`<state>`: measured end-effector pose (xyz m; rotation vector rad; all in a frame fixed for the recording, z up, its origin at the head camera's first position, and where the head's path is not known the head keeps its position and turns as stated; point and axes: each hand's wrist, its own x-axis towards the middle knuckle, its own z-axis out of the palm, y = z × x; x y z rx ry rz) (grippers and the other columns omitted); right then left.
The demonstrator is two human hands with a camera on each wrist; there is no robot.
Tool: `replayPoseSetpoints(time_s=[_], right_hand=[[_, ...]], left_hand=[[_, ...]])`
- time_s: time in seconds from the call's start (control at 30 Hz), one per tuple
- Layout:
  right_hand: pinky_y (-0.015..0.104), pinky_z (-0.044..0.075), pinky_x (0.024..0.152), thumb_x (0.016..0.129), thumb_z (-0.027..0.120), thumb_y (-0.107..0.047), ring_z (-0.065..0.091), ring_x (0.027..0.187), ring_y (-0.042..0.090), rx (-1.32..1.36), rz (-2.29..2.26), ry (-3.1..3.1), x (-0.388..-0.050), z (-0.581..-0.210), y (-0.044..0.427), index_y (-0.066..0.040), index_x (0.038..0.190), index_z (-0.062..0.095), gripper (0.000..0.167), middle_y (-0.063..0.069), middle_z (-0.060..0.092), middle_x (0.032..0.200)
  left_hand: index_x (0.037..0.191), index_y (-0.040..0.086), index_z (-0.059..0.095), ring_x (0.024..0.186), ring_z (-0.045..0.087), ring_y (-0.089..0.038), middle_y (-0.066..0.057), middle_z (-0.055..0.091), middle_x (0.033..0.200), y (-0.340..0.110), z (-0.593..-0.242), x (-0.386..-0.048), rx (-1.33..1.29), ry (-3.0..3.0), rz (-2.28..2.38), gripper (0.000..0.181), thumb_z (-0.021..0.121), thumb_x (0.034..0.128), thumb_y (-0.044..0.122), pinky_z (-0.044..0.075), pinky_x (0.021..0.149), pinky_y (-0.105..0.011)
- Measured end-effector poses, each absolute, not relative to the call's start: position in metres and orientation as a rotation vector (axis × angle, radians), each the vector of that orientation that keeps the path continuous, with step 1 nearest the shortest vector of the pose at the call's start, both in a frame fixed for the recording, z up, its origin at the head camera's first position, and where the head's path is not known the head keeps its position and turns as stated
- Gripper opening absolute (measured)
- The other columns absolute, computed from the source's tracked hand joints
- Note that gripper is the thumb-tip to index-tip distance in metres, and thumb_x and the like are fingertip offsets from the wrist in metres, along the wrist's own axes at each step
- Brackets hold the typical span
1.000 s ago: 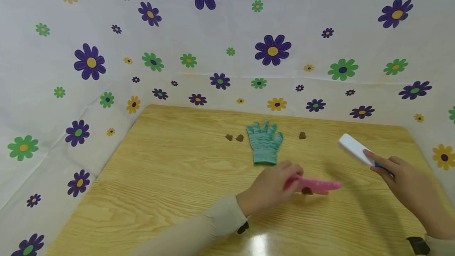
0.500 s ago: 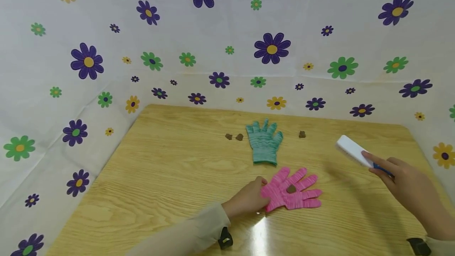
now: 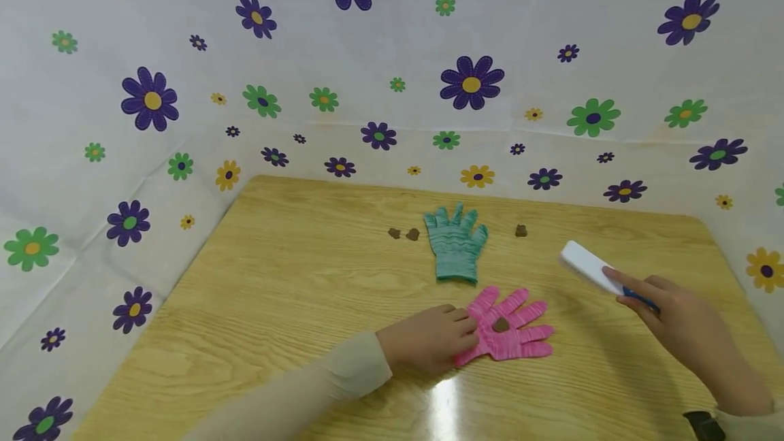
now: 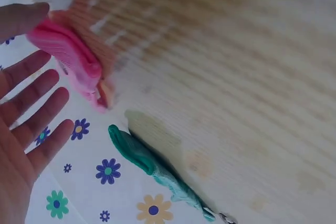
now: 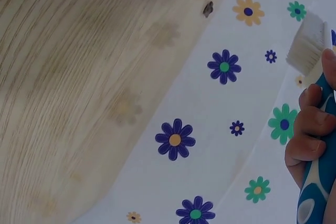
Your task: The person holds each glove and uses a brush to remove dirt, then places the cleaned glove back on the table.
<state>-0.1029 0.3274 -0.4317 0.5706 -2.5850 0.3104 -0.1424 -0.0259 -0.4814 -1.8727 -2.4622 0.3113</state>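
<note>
A pink knit glove lies flat on the table with a brown lump on it. At its cuff is my left hand, touching it; the left wrist view shows the fingers fairly straight and spread, the thumb by the pink cuff. My right hand grips a brush by its blue handle, held above the table at the right. The brush's white head points left; its bristles show in the right wrist view.
A green knit glove lies flat behind the pink one, fingers toward the back. Two brown lumps sit left of it and another brown lump to its right. A flowered cloth rises behind the wooden table.
The pink glove was folded in my left hand, then came down flat with the brown lump on top. My left hand now lies over its cuff. The brush has moved slightly left.
</note>
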Motion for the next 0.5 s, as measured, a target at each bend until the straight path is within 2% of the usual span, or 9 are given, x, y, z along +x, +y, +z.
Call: replayPoseSetpoints(time_s=[0.13,0.2,0.3,0.37,0.5], right_hand=[[0.017,0.027,0.046,0.085,0.067,-0.024,0.030,0.053,-0.002,0.665,0.300,-2.575,-0.102,-0.431,0.316,-0.025,0.125,0.061,0.040,0.000,0.060,0.075],[0.016,0.025,0.045,0.092,0.056,-0.035,0.027,0.052,-0.004,0.719,0.271,-2.572,-0.101,-0.431,0.310,-0.025,0.122,0.062,0.033,-0.002,0.058,0.074],[0.015,0.023,0.044,0.096,0.031,-0.052,0.023,0.051,-0.004,0.802,0.214,-2.566,-0.100,-0.434,0.300,-0.027,0.120,0.063,0.047,-0.005,0.055,0.072],[0.014,0.022,0.044,0.096,0.019,-0.055,0.022,0.051,-0.004,0.864,0.177,-2.536,-0.101,-0.435,0.294,-0.027,0.119,0.063,0.057,-0.006,0.053,0.071],[0.013,0.019,0.044,0.099,0.016,-0.052,0.019,0.051,-0.004,0.979,0.106,-2.460,-0.101,-0.437,0.285,-0.026,0.119,0.063,0.057,-0.007,0.047,0.066]], left_hand=[[0.104,0.021,0.056,0.096,0.054,-0.007,0.010,0.058,0.103,-0.023,-0.481,-0.143,-1.922,-2.454,0.339,0.014,0.051,0.0938,0.029,0.046,0.085,-0.023],[0.101,0.021,0.055,0.092,0.054,-0.006,0.011,0.058,0.099,-0.022,-0.482,-0.142,-1.935,-2.449,0.330,0.011,0.051,0.0933,0.028,0.046,0.080,-0.022],[0.096,0.021,0.055,0.085,0.052,-0.005,0.011,0.057,0.093,-0.020,-0.481,-0.141,-1.950,-2.436,0.309,0.009,0.054,0.0906,0.028,0.045,0.073,-0.019],[0.093,0.022,0.055,0.080,0.050,-0.004,0.012,0.056,0.089,-0.019,-0.479,-0.138,-1.954,-2.450,0.277,0.008,0.056,0.0888,0.028,0.043,0.069,-0.018],[0.091,0.022,0.056,0.077,0.050,-0.004,0.012,0.057,0.088,-0.018,-0.475,-0.133,-1.941,-2.493,0.213,0.008,0.058,0.0877,0.029,0.042,0.066,-0.017]])
